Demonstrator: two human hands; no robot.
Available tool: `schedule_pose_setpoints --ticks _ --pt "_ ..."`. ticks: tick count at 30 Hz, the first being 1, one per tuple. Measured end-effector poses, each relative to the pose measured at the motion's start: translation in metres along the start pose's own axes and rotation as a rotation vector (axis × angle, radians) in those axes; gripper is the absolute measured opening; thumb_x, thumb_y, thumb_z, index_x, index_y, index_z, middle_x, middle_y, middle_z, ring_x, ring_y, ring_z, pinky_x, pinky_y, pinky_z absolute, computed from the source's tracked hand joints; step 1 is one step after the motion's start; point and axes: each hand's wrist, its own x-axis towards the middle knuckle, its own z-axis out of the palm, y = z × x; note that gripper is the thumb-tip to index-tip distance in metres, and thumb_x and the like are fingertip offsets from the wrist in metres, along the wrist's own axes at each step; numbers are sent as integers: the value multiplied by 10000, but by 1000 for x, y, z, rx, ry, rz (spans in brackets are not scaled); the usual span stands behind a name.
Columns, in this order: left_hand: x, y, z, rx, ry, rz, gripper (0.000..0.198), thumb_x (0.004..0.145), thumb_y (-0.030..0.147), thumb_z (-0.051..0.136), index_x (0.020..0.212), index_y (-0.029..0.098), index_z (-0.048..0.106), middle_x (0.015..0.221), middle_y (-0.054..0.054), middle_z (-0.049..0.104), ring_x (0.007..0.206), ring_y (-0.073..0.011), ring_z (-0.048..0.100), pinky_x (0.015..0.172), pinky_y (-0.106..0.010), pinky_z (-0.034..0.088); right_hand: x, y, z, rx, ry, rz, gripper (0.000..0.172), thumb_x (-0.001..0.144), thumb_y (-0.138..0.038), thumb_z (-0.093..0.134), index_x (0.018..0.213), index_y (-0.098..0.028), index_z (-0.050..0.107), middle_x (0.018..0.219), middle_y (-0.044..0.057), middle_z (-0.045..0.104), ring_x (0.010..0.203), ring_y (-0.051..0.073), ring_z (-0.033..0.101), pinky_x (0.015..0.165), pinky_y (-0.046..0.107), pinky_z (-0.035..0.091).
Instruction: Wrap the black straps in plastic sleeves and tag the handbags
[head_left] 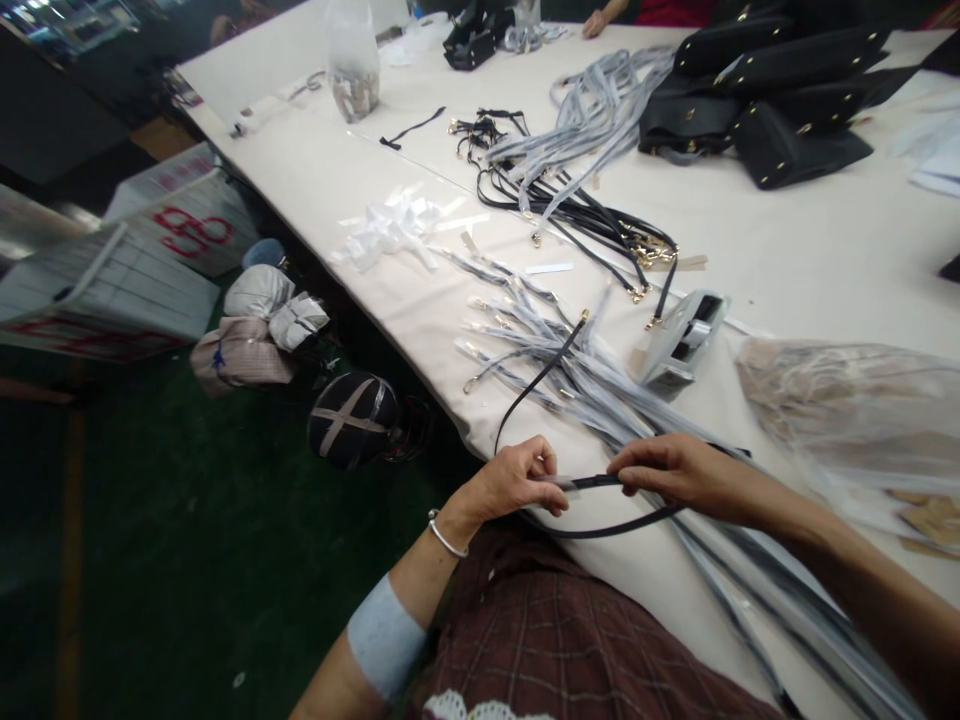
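Between our left hand (529,478) and right hand (664,470), each pinched nearly closed on it, we hold a black strap (596,481), presumably to steady that stretch, plastic-sleeved straps (611,395) lying just beyond.

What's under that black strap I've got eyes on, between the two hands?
Below the black strap show the pale table and, farther along, plastic-sleeved straps. Whatever lies directly beneath the left hand and right hand is covered.
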Motion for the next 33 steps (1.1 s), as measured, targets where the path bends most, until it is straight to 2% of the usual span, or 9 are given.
schedule_pose_setpoints --ticks 8,12,15,17,19,22,27,30,33 --pt "1 5 10 133 -88 -2 415 689 255 813 881 203 448 696 -5 719 668 -173 706 613 -234 485 2 -24 20 -260 -5 -116 375 897 -330 500 1197 -203 687 799 42 742 683 188 642 669 275 448" --pt "3 7 14 275 -123 27 435 685 275 823 953 202 488 706 22 696 663 -151 666 630 -228 459 7 -21 30 -157 -153 -170 299 927 -349 488 1012 -207 737 742 21 707 646 150 607 604 232 425" --pt "0 11 11 455 -72 112 542 650 336 856 1071 189 546 748 32 671 677 -130 597 639 -215 416 12 -11 35 -1 -129 -67 324 910 -432 532 851 -186 735 711 17 676 590 129 561 525 208 406" --pt "-2 11 6 516 -36 149 450 736 368 791 1096 182 594 799 19 668 710 -128 571 659 -213 406 14 -5 39 105 -90 -17 357 889 -497 567 852 -176 719 715 17 670 556 119 548 506 204 416" --pt "-4 9 2 523 -35 140 250 856 362 661 1011 166 655 773 13 652 695 -120 553 657 -208 399 16 -2 42 157 -55 2 388 870 -542 586 855 -173 704 728 17 671 527 112 550 490 205 422" --pt "-5 2 -2 547 1 167 224 892 354 608 845 152 692 679 26 597 643 -107 508 621 -200 369 17 0 42 166 -23 14 405 861 -565 589 834 -172 682 717 7 656 486 101 541 456 203 400" --pt "-6 -9 -8 642 134 267 219 876 364 645 829 161 713 715 13 632 672 -109 531 650 -203 378 9 12 25 236 -189 19 483 852 -597 604 995 -142 680 764 41 678 611 136 594 574 234 473" --pt "-9 -9 -8 616 111 200 190 842 343 678 816 160 719 698 5 649 643 -107 551 629 -200 395 2 18 20 211 -141 14 478 875 -599 571 932 -141 696 698 34 670 570 133 547 552 243 443" --pt "-9 -7 -3 400 32 37 199 812 342 681 837 148 711 677 1 661 541 -98 560 547 -195 415 -4 15 25 40 -21 -79 408 923 -534 524 941 -174 715 753 43 696 651 172 603 635 280 474"
